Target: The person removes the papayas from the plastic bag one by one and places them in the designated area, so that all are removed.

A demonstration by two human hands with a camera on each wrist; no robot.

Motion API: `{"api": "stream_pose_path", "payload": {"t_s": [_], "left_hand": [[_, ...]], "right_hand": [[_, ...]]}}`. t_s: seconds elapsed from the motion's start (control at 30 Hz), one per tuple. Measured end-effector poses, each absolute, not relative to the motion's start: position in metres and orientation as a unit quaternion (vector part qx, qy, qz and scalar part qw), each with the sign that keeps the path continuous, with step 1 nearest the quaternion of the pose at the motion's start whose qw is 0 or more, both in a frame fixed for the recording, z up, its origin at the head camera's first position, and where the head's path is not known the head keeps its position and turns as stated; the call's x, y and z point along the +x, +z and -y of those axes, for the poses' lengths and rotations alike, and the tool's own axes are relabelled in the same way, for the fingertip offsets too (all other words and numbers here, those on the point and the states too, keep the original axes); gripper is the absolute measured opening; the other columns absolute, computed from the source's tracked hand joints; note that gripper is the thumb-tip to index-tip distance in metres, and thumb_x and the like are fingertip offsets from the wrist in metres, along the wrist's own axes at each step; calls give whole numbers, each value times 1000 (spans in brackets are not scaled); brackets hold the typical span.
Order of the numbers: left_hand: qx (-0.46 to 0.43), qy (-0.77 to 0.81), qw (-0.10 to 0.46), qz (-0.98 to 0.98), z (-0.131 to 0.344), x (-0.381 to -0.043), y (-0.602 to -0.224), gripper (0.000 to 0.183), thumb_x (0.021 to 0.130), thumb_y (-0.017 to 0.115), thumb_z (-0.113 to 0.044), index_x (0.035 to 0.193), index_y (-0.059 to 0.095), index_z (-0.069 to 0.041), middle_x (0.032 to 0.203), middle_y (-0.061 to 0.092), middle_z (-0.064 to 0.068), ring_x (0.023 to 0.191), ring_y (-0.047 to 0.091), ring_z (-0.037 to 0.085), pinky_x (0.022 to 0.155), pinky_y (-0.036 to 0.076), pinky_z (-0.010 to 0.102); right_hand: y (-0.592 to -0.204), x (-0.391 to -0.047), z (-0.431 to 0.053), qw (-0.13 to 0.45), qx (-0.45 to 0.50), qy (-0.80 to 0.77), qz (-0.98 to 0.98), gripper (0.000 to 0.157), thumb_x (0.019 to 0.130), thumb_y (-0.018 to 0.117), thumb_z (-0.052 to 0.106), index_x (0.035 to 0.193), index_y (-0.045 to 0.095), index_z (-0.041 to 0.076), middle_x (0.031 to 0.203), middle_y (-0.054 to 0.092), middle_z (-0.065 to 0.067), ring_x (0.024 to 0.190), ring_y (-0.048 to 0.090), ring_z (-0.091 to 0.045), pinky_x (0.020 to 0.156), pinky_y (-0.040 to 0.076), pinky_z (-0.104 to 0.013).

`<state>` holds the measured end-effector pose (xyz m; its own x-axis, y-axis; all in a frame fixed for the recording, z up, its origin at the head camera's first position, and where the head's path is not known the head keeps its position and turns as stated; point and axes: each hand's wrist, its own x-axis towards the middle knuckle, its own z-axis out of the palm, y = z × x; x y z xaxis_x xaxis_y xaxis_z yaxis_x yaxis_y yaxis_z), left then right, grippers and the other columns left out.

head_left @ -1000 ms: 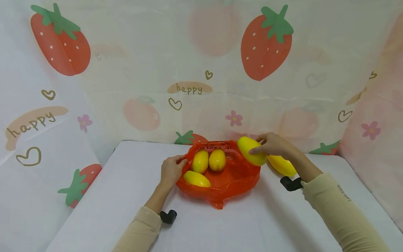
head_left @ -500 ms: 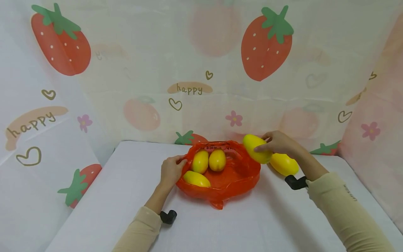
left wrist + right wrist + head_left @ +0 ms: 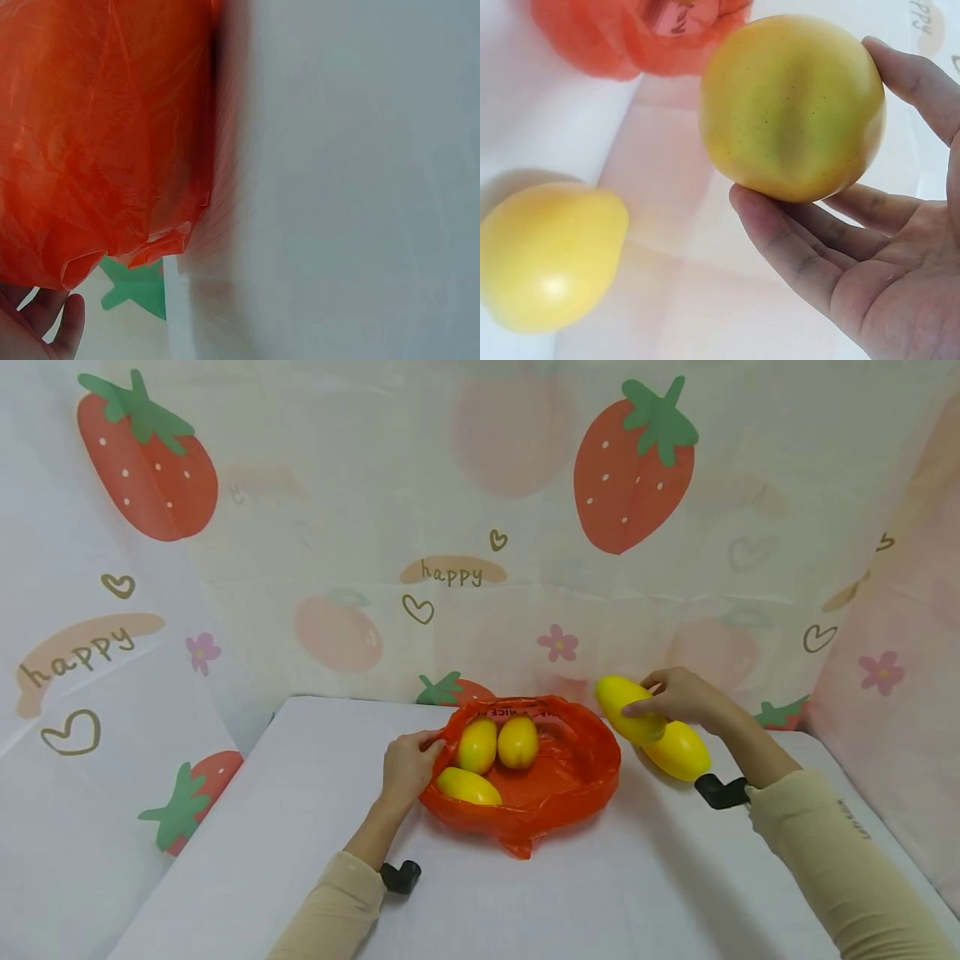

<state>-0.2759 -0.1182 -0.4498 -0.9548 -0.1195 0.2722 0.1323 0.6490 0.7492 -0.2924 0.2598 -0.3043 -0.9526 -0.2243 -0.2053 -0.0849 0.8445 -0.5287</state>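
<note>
A red plastic bag (image 3: 555, 802) stands with its mouth spread wide, and three yellow mangoes (image 3: 517, 742) lie inside at its left. My left hand (image 3: 408, 768) pinches the bag's left rim between thumb and fingers; in the left wrist view the fingers (image 3: 69, 326) show at the bag's crumpled edge. Up in the air, right of the bag, my right hand (image 3: 682, 697) grips a yellow mango (image 3: 626, 706). The right wrist view shows this mango's greenish, speckled end (image 3: 791, 112) between thumb and fingers. Another mango (image 3: 678, 753) rests on the table just below that hand.
The white table (image 3: 300, 827) carries the bag and the loose mango. A curtain (image 3: 337, 527) printed with strawberries rises behind the table's back edge. A black wrist mount (image 3: 401, 877) sits on the left wrist, and another mount (image 3: 722, 792) on the right.
My right hand has moved right and slightly up with its mango, away from over the bag's right rim toward the loose mango. The left hand and the bag have stayed in place.
</note>
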Motion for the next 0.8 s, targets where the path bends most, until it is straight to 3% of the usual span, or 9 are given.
{"api": "stream_pose_path", "payload": {"t_s": [0.8], "left_hand": [[1, -419, 146, 896, 118, -276, -451, 27, 93, 66, -20, 115, 72, -5, 106, 74, 13, 102, 68, 31, 93, 56, 42]], "right_hand": [[-296, -300, -300, 122, -46, -276, -952, 84, 85, 69, 50, 135, 43, -12, 125, 54, -30, 94, 61, -28, 85, 56, -38]]}}
